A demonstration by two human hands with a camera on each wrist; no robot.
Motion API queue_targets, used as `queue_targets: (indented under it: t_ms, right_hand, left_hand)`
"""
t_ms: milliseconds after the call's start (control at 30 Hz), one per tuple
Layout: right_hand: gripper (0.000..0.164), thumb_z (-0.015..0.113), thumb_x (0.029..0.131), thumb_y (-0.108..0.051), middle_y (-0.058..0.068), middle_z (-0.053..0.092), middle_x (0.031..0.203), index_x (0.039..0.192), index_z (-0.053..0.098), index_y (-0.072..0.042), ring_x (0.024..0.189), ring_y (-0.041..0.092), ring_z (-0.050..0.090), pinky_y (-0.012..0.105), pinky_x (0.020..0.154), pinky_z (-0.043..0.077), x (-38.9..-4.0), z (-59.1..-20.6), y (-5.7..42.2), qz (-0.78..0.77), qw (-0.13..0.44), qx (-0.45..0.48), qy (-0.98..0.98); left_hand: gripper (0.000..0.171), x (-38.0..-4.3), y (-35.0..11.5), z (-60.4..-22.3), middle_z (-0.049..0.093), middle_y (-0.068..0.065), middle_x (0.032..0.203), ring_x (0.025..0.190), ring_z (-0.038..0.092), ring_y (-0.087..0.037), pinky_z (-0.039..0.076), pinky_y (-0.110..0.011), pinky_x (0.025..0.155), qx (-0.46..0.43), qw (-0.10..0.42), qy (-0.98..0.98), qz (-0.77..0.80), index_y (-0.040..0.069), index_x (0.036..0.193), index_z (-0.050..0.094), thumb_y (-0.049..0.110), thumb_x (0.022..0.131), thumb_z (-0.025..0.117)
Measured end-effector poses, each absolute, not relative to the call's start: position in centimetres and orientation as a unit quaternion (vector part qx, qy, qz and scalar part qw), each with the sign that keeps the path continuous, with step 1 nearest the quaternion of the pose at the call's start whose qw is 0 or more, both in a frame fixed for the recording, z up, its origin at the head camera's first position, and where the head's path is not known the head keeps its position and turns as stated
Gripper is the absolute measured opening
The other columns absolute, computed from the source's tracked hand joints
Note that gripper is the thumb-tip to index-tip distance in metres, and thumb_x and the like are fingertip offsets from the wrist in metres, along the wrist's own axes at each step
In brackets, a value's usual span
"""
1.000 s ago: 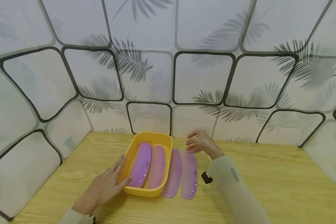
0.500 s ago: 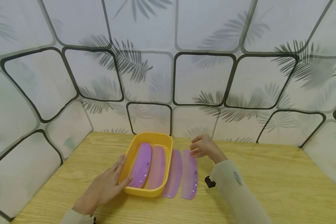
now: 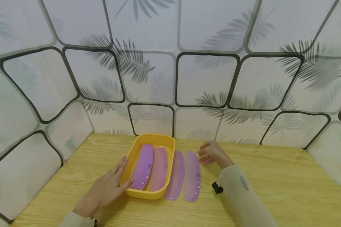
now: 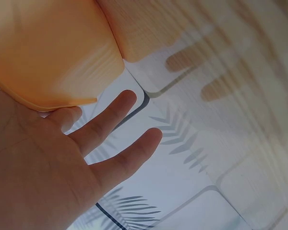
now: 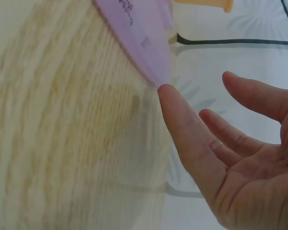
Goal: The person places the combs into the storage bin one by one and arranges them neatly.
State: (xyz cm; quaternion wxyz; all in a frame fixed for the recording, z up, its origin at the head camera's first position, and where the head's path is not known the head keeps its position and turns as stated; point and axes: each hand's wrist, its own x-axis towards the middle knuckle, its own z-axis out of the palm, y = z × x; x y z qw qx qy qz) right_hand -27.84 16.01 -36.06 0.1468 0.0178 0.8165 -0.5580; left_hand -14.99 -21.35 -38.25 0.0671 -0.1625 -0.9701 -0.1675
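Note:
In the head view, my left hand (image 3: pixel 105 187) rests against the left side of a yellow plastic basket (image 3: pixel 146 196), thumb at its near-left rim. The left wrist view shows straight, spread fingers (image 4: pixel 127 155) beside the basket wall (image 4: pixel 53 52). Inside the basket lie a darker purple comb (image 3: pixel 142 168) with small printed marks and a paler purple comb (image 3: pixel 158 170). Two more purple combs, one plain (image 3: pixel 176 176) and one printed (image 3: pixel 192 176), lie on the table to its right. My right hand (image 3: pixel 213 154) is just right of the printed comb's far end, fingers relaxed, holding nothing.
The light wood-grain table (image 3: pixel 267 183) extends to the right of the combs. A pale wall covering (image 3: pixel 207 78) with dark rounded outlines and leaf prints rises behind and at both sides. A dark heart-shaped piece (image 3: pixel 217 188) hangs at the right sleeve.
My right hand has moved to the right and slightly nearer, away from the far end of the printed comb. The left hand, basket and combs have stayed in place.

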Motion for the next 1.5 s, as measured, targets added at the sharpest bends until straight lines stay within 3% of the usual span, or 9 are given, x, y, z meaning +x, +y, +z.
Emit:
queue_targets:
  t_ms: [300,667,967,1200,1333,1500]
  right_hand:
    - [0.037,0.064,0.095,0.0,0.029,0.069,0.112,0.125,0.048,0.015,0.08,0.029,0.072,0.042,0.071,0.063,-27.7,-36.5,16.3,-0.54,0.145,0.021,0.829]
    - [0.039,0.073,0.084,0.01,0.017,0.059,0.092,0.116,0.051,0.013,0.064,0.02,0.062,0.033,0.061,0.061,-28.0,-37.5,15.0,-0.512,0.132,0.049,0.848]
    - [0.037,0.074,0.079,0.011,0.012,0.064,0.079,0.112,0.059,0.014,0.063,0.017,0.062,0.029,0.058,0.058,-28.1,-38.4,15.2,-0.52,0.109,0.025,0.847]
    - [0.043,0.081,0.076,0.006,0.014,0.065,0.095,0.115,0.064,0.01,0.064,0.016,0.052,0.026,0.056,0.05,-28.2,-38.5,14.6,-0.47,0.099,-0.003,0.877]
    - [0.055,0.086,0.074,-0.002,0.015,0.064,0.101,0.121,0.059,0.009,0.069,0.019,0.053,0.028,0.06,0.049,-28.4,-38.7,14.1,-0.424,0.104,-0.011,0.899]
    - [0.062,0.089,0.068,-0.007,0.017,0.064,0.105,0.119,0.057,0.008,0.088,0.029,0.059,0.04,0.08,0.054,-28.5,-38.7,13.5,-0.365,0.096,-0.026,0.926]
  left_hand:
    - [0.078,-15.0,-21.3,-38.4,0.032,-0.021,0.16,0.13,0.051,-0.046,0.048,-0.058,0.1,-0.171,0.083,-0.967,-0.167,-0.007,0.154,0.034,0.049,0.103,0.052]
    - [0.078,-14.9,-21.3,-38.3,0.031,-0.022,0.16,0.131,0.05,-0.046,0.047,-0.058,0.101,-0.168,0.077,-0.968,-0.167,-0.007,0.154,0.033,0.048,0.103,0.052]
    - [0.078,-14.9,-21.4,-38.5,0.033,-0.022,0.16,0.131,0.05,-0.046,0.047,-0.058,0.101,-0.173,0.088,-0.967,-0.163,-0.008,0.153,0.035,0.048,0.102,0.053]
    - [0.078,-15.0,-21.5,-38.1,0.03,-0.023,0.161,0.132,0.049,-0.047,0.046,-0.058,0.102,-0.167,0.07,-0.97,-0.162,-0.008,0.154,0.032,0.048,0.103,0.052]
    - [0.079,-15.0,-21.4,-38.0,0.029,-0.023,0.161,0.133,0.048,-0.046,0.045,-0.058,0.103,-0.164,0.062,-0.971,-0.161,-0.008,0.154,0.031,0.049,0.104,0.051]
    - [0.079,-14.9,-21.3,-38.1,0.03,-0.022,0.161,0.133,0.048,-0.046,0.046,-0.058,0.102,-0.163,0.064,-0.971,-0.163,-0.008,0.154,0.032,0.048,0.103,0.052]
